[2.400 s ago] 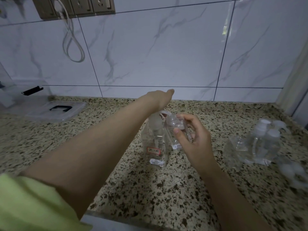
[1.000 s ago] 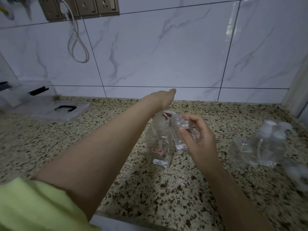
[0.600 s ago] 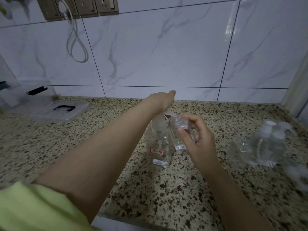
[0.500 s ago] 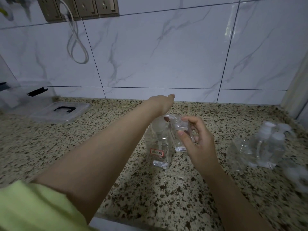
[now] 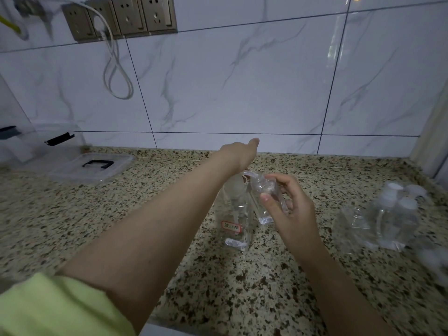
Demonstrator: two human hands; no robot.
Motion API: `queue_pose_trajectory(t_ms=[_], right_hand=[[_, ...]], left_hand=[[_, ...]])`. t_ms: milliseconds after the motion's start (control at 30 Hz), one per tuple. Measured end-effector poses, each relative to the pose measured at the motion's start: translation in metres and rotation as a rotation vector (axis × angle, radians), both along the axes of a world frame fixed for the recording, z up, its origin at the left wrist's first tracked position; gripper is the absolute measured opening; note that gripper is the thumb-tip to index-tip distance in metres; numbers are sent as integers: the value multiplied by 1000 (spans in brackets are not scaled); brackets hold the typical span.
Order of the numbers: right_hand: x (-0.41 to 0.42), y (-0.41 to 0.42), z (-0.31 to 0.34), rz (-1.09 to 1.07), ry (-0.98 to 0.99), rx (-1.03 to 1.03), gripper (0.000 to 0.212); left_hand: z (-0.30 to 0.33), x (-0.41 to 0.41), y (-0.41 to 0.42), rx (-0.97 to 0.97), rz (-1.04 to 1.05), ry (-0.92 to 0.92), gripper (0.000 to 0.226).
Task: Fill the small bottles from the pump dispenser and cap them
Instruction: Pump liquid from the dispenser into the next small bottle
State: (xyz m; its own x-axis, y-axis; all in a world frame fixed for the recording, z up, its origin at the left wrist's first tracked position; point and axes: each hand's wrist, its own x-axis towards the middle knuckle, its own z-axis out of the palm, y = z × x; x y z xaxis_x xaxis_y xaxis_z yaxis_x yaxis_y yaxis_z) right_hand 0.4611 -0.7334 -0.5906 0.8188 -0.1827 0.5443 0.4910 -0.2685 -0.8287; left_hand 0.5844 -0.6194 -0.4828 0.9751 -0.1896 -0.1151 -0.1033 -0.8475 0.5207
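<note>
Little has moved since the earlier frames: the left hand (image 5: 238,152) is kept on top of the pump dispenser (image 5: 234,212), and the small bottle (image 5: 265,197) is kept at the spout by the right hand (image 5: 289,209). The left hand is laid palm down over the pump head, with its fingers stretched out towards the wall; whether the head is pressed fully down cannot be told, since it is hidden under the palm. The small bottle is gripped by the right hand, the thumb being set across its front and the fingers curled behind it, and its open neck is tilted up to the spout. The dispenser, clear and marked with a red-bordered label, is stood upright on the desk (image 5: 242,287), just left of the small bottle. Further right on the desk a cluster of clear bottles with white tops (image 5: 392,214) is seen, blurred and well apart from the hands. At the far left a clear lid with a black handle (image 5: 93,167) is laid flat. On the tiled wall (image 5: 242,81) a row of sockets (image 5: 121,16) is mounted, from which a white cable (image 5: 116,69) is hung in a loop.
</note>
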Motion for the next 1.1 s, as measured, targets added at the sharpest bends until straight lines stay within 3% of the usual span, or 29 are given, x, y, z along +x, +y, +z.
queue_pose_trajectory(t_ms=[1100], right_hand=[[-2,1,4,-77,-97,-64,36]], left_hand=[[0,2,-1,13,-25,34,74]])
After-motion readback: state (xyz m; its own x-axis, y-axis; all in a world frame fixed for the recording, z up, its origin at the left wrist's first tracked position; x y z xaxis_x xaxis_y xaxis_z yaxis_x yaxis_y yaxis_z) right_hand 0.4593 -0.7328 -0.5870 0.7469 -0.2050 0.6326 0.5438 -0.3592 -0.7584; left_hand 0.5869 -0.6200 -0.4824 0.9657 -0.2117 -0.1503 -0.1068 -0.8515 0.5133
